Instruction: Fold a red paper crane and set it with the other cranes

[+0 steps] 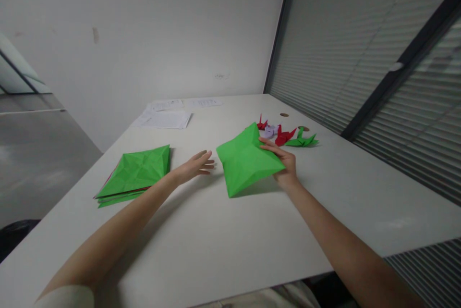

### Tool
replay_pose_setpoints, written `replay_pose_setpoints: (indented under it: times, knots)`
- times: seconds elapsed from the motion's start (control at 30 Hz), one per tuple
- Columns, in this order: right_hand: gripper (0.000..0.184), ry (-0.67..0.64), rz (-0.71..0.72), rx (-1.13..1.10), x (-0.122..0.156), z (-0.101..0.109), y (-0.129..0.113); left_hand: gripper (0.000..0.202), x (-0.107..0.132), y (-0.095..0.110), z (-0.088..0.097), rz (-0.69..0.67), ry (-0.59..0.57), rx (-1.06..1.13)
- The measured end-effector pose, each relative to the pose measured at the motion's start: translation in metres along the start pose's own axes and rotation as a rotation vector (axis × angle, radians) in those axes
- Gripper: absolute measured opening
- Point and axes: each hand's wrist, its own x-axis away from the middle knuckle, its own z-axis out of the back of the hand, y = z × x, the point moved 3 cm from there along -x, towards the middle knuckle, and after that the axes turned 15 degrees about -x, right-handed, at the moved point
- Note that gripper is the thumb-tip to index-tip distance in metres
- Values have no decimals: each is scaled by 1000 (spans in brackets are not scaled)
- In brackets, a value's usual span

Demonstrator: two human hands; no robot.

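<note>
A creased sheet of green origami paper [248, 159] is tilted up over the white table, its lower corner near the tabletop. My right hand [286, 166] grips its right edge, thumb and part of the palm hidden behind the paper. Just left of the sheet, my left hand [196, 166] hovers with fingers spread, holding nothing and apart from the paper. To the left lies a stack of creased paper sheets [140, 173], green on top with red and pale edges between.
Beyond my right hand sit folded paper cranes: a green crane [301, 139], a red crane [284, 136], a lilac crane [269, 131] and another red one. Printed papers [165, 119] lie at the table's far left. A blinds-covered window [342, 58] borders the right.
</note>
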Motion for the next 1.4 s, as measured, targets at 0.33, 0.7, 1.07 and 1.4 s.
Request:
replay_pose_setpoints:
  times: [0.33, 0.7, 1.07, 1.4]
  knots:
    - [7, 35, -204, -189, 0, -5, -3, 61, -3, -11, -22, 84, 51, 261]
    - [25, -17, -335, -262, -6, 2, -7, 48, 8, 0, -46, -144, -9, 256]
    - [36, 128, -210, 188, -2, 10, 23, 41, 6, 10, -23, -368, 508, -192]
    - [30, 56, -26, 476, 6, 1, 18, 47, 8, 22, -17, -456, 594, -305]
